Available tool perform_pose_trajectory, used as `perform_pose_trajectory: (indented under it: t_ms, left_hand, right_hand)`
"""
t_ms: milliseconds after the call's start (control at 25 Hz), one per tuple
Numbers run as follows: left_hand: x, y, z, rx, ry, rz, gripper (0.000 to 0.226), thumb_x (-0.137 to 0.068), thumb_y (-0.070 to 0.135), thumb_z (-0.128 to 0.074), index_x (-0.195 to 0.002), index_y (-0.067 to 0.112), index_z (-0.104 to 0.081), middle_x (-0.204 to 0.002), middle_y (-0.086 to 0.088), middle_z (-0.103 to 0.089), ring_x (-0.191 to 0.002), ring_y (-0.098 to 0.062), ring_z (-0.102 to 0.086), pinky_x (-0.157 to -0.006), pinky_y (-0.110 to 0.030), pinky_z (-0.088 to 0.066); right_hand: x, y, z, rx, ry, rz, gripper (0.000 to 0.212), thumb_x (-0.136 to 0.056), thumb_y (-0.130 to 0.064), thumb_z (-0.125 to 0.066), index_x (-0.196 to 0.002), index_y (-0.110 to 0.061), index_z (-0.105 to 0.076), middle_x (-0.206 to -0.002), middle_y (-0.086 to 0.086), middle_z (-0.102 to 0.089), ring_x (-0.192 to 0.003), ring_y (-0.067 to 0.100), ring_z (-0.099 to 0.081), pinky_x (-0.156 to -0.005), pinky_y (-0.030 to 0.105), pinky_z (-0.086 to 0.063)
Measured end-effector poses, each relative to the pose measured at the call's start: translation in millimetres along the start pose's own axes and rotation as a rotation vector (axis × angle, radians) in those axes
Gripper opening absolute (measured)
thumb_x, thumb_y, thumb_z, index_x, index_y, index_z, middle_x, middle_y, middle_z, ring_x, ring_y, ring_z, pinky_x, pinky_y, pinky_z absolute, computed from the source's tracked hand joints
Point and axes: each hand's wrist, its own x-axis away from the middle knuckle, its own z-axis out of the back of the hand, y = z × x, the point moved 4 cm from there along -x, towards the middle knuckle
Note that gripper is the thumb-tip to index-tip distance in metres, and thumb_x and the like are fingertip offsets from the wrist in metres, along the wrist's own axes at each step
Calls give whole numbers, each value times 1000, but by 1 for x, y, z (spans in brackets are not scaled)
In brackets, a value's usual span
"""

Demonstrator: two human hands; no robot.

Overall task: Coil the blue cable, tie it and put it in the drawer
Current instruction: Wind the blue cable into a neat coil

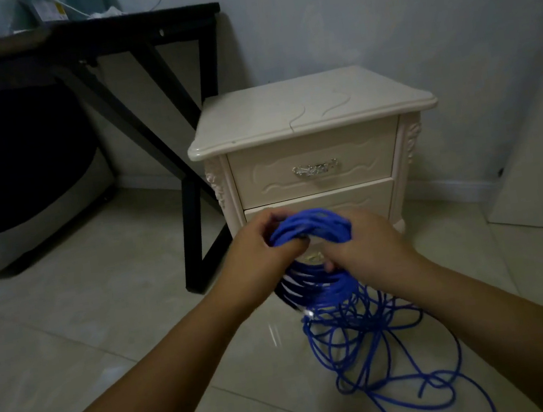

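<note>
The blue cable (310, 226) is partly wound into a coil of several loops held in front of the cream nightstand (306, 111). My left hand (261, 245) grips the coil's left side, fingers curled round the bundle. On the right side my right hand (361, 245) also holds the coil, its fingers curled by the loops. Loose blue cable hangs down from the coil and lies tangled on the floor (377, 340). Both drawers are closed; the top drawer (315, 165) has a silver handle, and my hands hide most of the lower drawer (362, 199).
A black table (122, 28) with crossed legs stands to the left of the nightstand, with a dark and grey object (17, 177) under it. A pale board (542, 177) leans against the wall on the right. The floor is glossy beige tile (88, 316).
</note>
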Motion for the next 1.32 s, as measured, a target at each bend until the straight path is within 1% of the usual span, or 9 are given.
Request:
perform_pose_trajectory:
  t_ms: [120,200,320,520,760,880,1000,1120,1320]
  left_hand:
    - [4,3,-11,-529,-129,-171,36,-84,12,-68,-110,32,-53,-85,8,-63,-76,-1,-62,-71,-19,-53]
    - [4,4,-13,-593,-96,-202,28,-86,10,-64,-107,28,-57,-88,7,-63,-81,-5,-60,-77,-28,-53]
    - [3,11,-6,-447,19,-221,26,-90,10,-60,-97,35,-58,-86,10,-62,-80,-2,-59,-74,-20,-50]
    - [0,13,10,8,274,-28,28,-94,13,-56,-84,38,-57,-71,7,-61,-58,-5,-55,-57,-20,-48]
    - [-5,-1,10,519,318,221,12,-96,15,-56,-98,24,-63,-49,3,-44,-45,-11,-47,-52,-29,-50]
    - [-6,2,10,507,281,242,13,-96,16,-56,-105,22,-62,-54,2,-42,-47,-10,-45,-54,-29,-50]
    - [-5,5,18,407,297,220,14,-95,17,-56,-107,22,-62,-60,-1,-44,-54,-14,-46,-56,-30,-49]
    - [-4,7,22,327,312,198,16,-96,18,-54,-109,26,-61,-64,-4,-49,-56,-17,-48,-50,-25,-48]
    - [-6,10,25,237,371,145,17,-97,17,-52,-107,25,-63,-68,-2,-55,-59,-18,-50,-55,-30,-46]
  right_hand:
    - [10,-10,-19,458,-127,184,16,-87,-17,-59,-103,-22,-60,-88,-1,-64,-76,15,-59,-69,28,-49]
    - [12,-17,-21,480,-92,226,17,-88,-20,-58,-105,-22,-57,-87,-5,-59,-77,14,-56,-69,26,-44]
    - [7,-14,-7,261,-47,152,16,-84,-32,-65,-92,-29,-52,-79,-9,-58,-70,11,-58,-62,24,-42]
    - [2,7,-8,-162,-291,-101,30,-79,-35,-75,-103,-33,-57,-98,-9,-68,-84,2,-67,-75,17,-53]
    - [1,0,-10,-472,-180,-189,15,-82,-32,-70,-89,-20,-65,-63,-9,-62,-55,5,-57,-60,21,-42]
    - [0,-11,1,-456,-189,-181,19,-79,-44,-69,-85,-27,-65,-56,-15,-58,-47,-4,-51,-58,21,-34]
    - [0,-17,11,-238,-240,-148,46,-70,-71,-52,-81,-29,-66,-53,-20,-56,-44,-6,-49,-57,22,-30]
    - [-6,-9,24,-290,-132,-190,73,-67,-85,-40,-96,-27,-74,-62,-10,-52,-48,2,-40,-56,24,-28]
    - [-4,-3,23,-657,29,-165,42,-86,-56,-55,-99,-19,-72,-63,-6,-39,-51,5,-28,-44,19,-24]
